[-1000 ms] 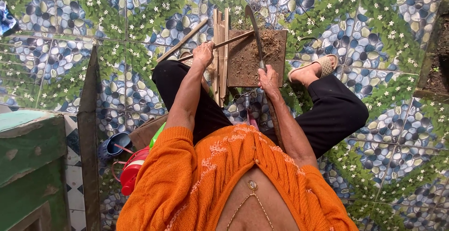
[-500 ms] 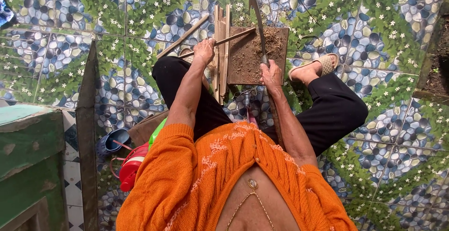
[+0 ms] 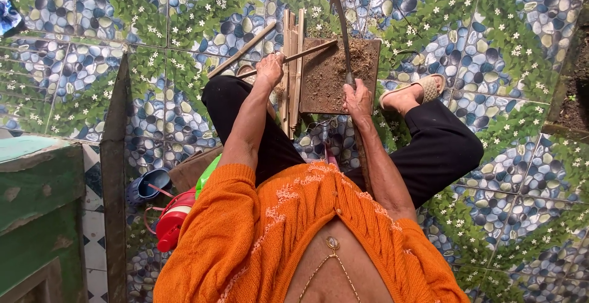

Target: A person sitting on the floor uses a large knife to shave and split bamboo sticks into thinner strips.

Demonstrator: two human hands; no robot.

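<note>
Right hand (image 3: 358,99) fisted on knife (image 3: 341,30) handle; left hand (image 3: 270,68) pinches thin stiff stick (image 3: 307,52), light, at its 7 o'clock end, over block (image 3: 325,88).

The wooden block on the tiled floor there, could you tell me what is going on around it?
A person in an orange cardigan sits on the floor with a wooden block between their feet. The right hand grips a curved knife, its blade over the block. The left hand holds a thin stick across the block. Split sticks lie beside it.
</note>
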